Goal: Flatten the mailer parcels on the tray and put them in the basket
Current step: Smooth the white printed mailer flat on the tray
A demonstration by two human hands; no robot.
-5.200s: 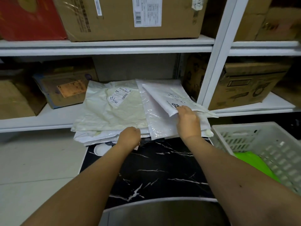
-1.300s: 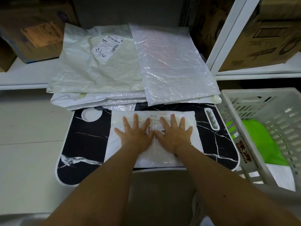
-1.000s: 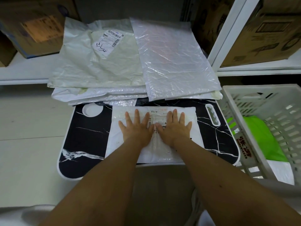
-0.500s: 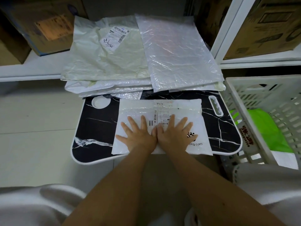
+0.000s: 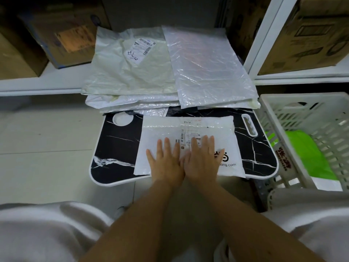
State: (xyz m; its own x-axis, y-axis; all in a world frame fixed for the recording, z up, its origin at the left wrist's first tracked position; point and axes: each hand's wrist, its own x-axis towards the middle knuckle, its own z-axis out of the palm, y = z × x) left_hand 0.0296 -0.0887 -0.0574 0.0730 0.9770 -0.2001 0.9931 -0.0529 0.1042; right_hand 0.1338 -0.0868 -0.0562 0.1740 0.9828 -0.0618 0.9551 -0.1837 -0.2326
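pressing flat with fingers spread, the left hand (image 5: 166, 162) and right hand (image 5: 203, 160) have slid nearward along the white bubble mailer (image 5: 188, 133) on the black marble tray (image 5: 117, 146), which seems nearly flattened and ready for the basket (image 5: 272, 118) at right.

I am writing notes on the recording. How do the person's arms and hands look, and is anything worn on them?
Both forearms are bare to the frame edge: no sleeves, gloves, watch, or rings visible. The left hand and right hand are bare too.

"ang.com" on the white mailer (image 5: 188, 129) under both hands
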